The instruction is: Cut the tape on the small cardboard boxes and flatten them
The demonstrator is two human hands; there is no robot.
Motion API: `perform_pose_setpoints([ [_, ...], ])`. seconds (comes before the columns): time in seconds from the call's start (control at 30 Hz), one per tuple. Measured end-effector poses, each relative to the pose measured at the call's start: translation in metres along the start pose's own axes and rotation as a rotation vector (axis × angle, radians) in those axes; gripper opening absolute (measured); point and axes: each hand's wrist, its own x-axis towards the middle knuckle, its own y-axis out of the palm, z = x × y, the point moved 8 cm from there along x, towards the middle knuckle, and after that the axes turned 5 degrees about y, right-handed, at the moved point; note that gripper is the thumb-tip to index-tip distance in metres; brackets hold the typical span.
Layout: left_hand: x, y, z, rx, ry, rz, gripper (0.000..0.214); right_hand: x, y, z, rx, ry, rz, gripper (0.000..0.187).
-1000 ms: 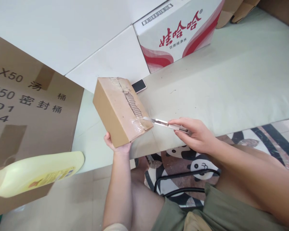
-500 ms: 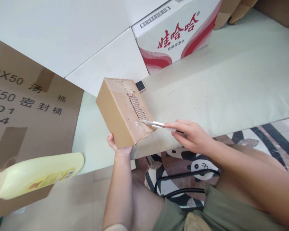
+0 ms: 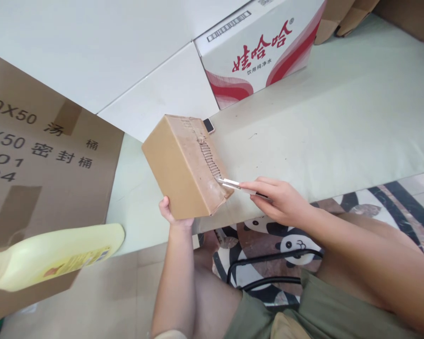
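A brown cardboard box [image 3: 173,169] stands tilted over the pale green surface, its taped face turned to the right. My left hand [image 3: 173,214] grips the box's near lower edge, the thumb on the side and most fingers hidden beneath. In my right hand [image 3: 281,200] is a utility knife [image 3: 235,184] with a white-and-grey body. The blade tip touches the taped face at the lower end of a torn strip [image 3: 210,159] where ridged corrugation shows. Clear tape looks wrinkled around that strip.
Behind the box are white panels and a white-and-red carton [image 3: 261,56]. A small dark-faced device [image 3: 209,125] lies by the box. At left are a large printed carton [image 3: 56,188] and a pale yellow bottle [image 3: 63,254]. Below is a panda-patterned item [image 3: 298,247] with black bars.
The box has turned slightly, its taped face swinging right and showing more of the plain side. The knife tip has shifted a little right with it, still at the torn strip.
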Motion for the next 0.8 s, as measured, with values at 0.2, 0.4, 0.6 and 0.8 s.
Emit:
perform_pose_setpoints([
  [0.2,0.0026,-0.0045,-0.0020,-0.012,0.020,-0.043,0.048,0.0007,0.0016,-0.0003,0.031,0.005,0.018,0.037],
  [0.4,0.0039,-0.0087,0.0015,0.010,0.007,-0.034,0.050,0.0016,0.0001,0.0009,0.028,0.018,0.022,0.039],
  [0.6,0.0025,-0.0048,0.0040,0.031,-0.032,0.010,0.050,0.0046,-0.0023,-0.0043,0.145,0.164,0.043,0.035],
  [0.8,-0.0002,0.0004,0.0026,0.040,-0.045,0.020,0.056,0.0039,-0.0004,-0.0057,0.126,0.170,0.054,0.037],
])
